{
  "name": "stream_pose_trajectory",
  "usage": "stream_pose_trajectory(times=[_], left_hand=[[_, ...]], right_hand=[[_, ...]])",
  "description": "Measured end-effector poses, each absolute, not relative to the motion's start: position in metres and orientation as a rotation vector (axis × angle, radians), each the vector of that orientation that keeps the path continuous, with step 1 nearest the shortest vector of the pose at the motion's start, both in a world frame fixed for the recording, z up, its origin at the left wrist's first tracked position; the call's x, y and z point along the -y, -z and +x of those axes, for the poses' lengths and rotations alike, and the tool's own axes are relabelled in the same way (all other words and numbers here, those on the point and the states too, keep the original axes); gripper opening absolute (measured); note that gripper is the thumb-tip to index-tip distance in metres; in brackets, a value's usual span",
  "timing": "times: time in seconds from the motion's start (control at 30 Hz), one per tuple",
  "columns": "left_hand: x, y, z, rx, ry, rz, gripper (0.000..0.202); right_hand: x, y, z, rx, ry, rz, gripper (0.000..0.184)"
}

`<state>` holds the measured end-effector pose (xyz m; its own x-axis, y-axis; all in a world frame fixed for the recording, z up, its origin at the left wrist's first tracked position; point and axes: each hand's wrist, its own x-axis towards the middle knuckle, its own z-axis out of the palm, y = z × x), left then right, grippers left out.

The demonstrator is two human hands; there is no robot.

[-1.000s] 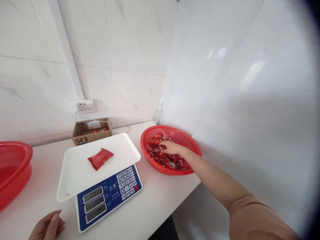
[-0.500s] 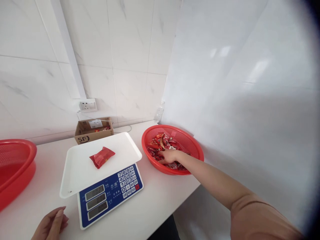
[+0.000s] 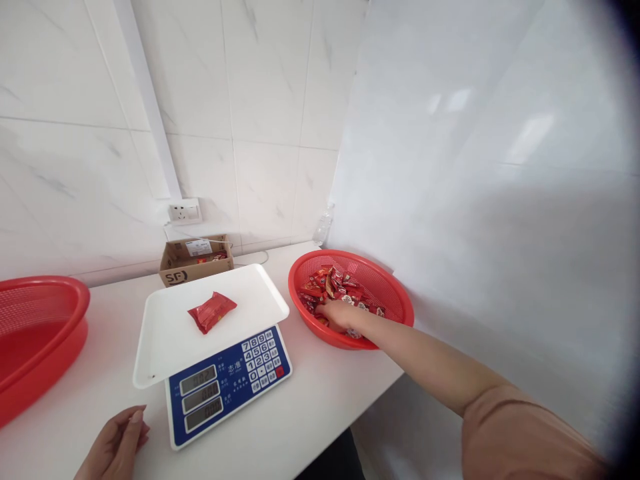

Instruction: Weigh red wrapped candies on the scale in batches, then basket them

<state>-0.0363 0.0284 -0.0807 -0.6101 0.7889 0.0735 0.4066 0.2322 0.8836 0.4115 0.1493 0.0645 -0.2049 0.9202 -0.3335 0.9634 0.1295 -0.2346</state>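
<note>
My right hand (image 3: 339, 313) reaches into a red mesh basket (image 3: 395, 293) of several small red packets (image 3: 334, 283). Its fingers are curled down among the packets at the basket's near side; what they grip is hidden. One red packet (image 3: 212, 311) lies on the white tray (image 3: 170, 340) of a blue electronic scale (image 3: 230, 387). My left hand (image 3: 116, 448) rests on the white counter beside the scale's front left corner, fingers loosely together, holding nothing.
A second red basket (image 3: 35, 333) sits at the left edge of the counter. A small open cardboard box (image 3: 195, 259) stands against the tiled wall under a power socket (image 3: 184, 213). A white panel closes off the right side. The counter's front edge runs below the scale.
My right hand has drawn from the basket's middle toward its near rim, digging lower into the packets. The view has shifted slightly, so everything sits a little further right.
</note>
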Motion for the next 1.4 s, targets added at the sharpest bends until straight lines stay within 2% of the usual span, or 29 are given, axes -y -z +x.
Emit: stream_pose_trajectory(times=[0.13,0.23,0.37,0.47,0.53,0.6,0.8,1.03,1.2,1.27,1.4], left_hand=[[-0.029,0.084,-0.04,-2.02,-1.29,0.998,0.041],[-0.03,0.083,-0.04,-1.977,-1.273,0.992,0.039],[-0.03,0.082,-0.039,-1.961,-1.272,1.002,0.038],[-0.029,0.084,-0.04,-1.952,-1.267,1.02,0.038],[-0.028,0.086,-0.041,-1.939,-1.257,1.031,0.038],[-0.028,0.085,-0.041,-1.93,-1.246,1.036,0.037],[-0.026,0.074,-0.037,-1.924,-1.201,1.073,0.033],[-0.018,0.063,-0.032,-1.907,-1.153,1.188,0.037],[-0.014,0.053,-0.027,-1.902,-1.139,1.228,0.041],[-0.013,0.045,-0.022,-1.921,-1.127,1.223,0.042],[-0.009,0.029,-0.012,-1.957,-1.097,1.212,0.044]], right_hand=[[-0.151,-0.084,0.425,-2.331,0.637,1.891,0.033],[-0.152,-0.094,0.442,-2.422,0.784,1.998,0.033],[-0.154,-0.097,0.463,-2.462,1.191,2.304,0.037],[-0.156,-0.1,0.47,-2.399,1.606,2.406,0.032],[-0.156,-0.105,0.469,-2.346,1.768,2.465,0.027],[-0.156,-0.109,0.467,-2.315,1.774,2.563,0.023],[-0.161,-0.113,0.457,-2.436,1.511,2.635,0.012],[-0.167,-0.116,0.454,-2.485,1.196,2.681,0.02],[-0.163,-0.123,0.446,-2.5,1.102,2.724,0.02],[-0.16,-0.129,0.434,-2.577,1.242,2.668,0.02],[-0.158,-0.138,0.388,-2.668,1.865,2.243,0.021]])
